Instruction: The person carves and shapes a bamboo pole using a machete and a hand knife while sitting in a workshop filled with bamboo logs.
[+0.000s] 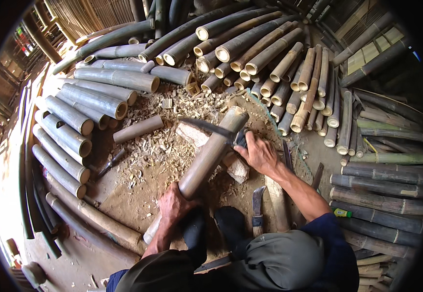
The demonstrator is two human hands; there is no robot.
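Clasping bamboo (205,164) in our left hand (175,203), safely clear of the blade (199,123), we are gripping the knife (225,133) in our closed right hand (261,154).

The right grip (261,155) partly hides the knife handle (241,138) — the left grip (173,204) covers part of the bamboo tube (207,160).

A slatted wall (81,18), probably bamboo, backs the earthen floor (119,195); glare (6,170) whitens the left.
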